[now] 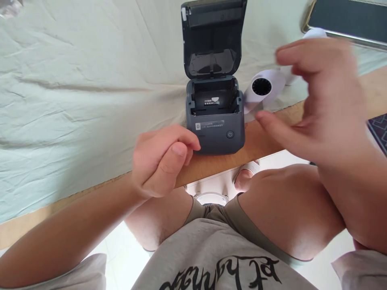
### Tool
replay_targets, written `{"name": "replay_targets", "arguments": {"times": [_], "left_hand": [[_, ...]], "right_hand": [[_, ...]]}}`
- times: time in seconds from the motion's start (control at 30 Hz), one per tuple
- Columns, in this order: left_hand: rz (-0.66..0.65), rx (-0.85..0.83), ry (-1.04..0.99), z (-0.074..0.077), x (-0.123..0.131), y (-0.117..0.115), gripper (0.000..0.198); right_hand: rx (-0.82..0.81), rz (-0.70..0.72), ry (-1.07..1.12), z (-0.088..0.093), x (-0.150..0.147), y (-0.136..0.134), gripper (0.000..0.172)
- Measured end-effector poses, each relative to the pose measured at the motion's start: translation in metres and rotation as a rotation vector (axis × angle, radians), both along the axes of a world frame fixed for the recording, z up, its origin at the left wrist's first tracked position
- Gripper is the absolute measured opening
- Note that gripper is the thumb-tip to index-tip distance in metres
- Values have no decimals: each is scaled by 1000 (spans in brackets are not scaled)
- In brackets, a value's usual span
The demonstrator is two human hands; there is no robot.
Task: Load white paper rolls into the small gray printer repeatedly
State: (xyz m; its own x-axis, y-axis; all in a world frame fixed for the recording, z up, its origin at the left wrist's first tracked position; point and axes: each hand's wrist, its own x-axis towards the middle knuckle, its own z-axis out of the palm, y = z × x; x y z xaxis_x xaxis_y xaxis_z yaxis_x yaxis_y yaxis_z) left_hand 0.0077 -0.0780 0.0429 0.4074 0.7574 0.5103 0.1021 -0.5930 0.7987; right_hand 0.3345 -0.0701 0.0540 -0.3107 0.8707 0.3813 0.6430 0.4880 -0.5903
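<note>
A dark grey label printer [214, 135] stands near the table's front edge with its lid [213, 40] raised; a small label and a scrap of white show inside its bay. Curled into a loose fist, my left hand [165, 159] rests against or just before the printer's front left corner, with nothing visible in it. To the right of the printer lies a white paper roll [277, 78] with a black core. My right hand [326, 96], slightly blurred, is over the roll's right side, thumb and fingers spread apart and holding nothing.
A pale green cloth [90, 80] with creases covers the wooden table [208, 167]. At the upper right lies a dark phone-like device [350, 18], with a white rounded thing [315, 33] partly behind my right hand. A dark patterned object [380, 129] sits at the right edge.
</note>
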Motion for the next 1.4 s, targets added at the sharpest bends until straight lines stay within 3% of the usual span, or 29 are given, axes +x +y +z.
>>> {"name": "replay_targets", "arguments": {"times": [0.1, 0.3, 0.5, 0.67, 0.77, 0.87, 0.97, 1.1, 1.23, 1.4], "left_hand": [[-5, 23, 2, 0, 0, 2, 29], [-6, 21, -18, 3, 2, 2, 33], [-13, 26, -25, 1, 2, 2, 31], [-40, 35, -34, 1, 0, 3, 29], [31, 93, 11, 0, -3, 4, 24], [156, 234, 83, -7, -3, 8, 16], [267, 303, 172, -19, -1, 9, 44], [201, 197, 378, -26, -3, 5, 80], [179, 143, 537, -18, -13, 1, 76], [150, 156, 564, -15, -17, 4, 70]], "right_hand": [[68, 106, -132, -3, -9, 13, 59], [-39, 56, -115, -15, 8, 28, 58], [63, -1, -141, -14, 5, 25, 47], [32, -18, -138, -14, 1, 24, 42], [65, -35, -4, -20, -1, 23, 49], [100, -40, 80, -24, -4, 21, 41], [108, -32, 22, -20, -4, 17, 39], [123, -4, -1, -12, -3, 13, 43], [-42, -4, 52, -16, 0, 18, 37], [-149, 51, 89, -25, 8, 26, 65]]}}
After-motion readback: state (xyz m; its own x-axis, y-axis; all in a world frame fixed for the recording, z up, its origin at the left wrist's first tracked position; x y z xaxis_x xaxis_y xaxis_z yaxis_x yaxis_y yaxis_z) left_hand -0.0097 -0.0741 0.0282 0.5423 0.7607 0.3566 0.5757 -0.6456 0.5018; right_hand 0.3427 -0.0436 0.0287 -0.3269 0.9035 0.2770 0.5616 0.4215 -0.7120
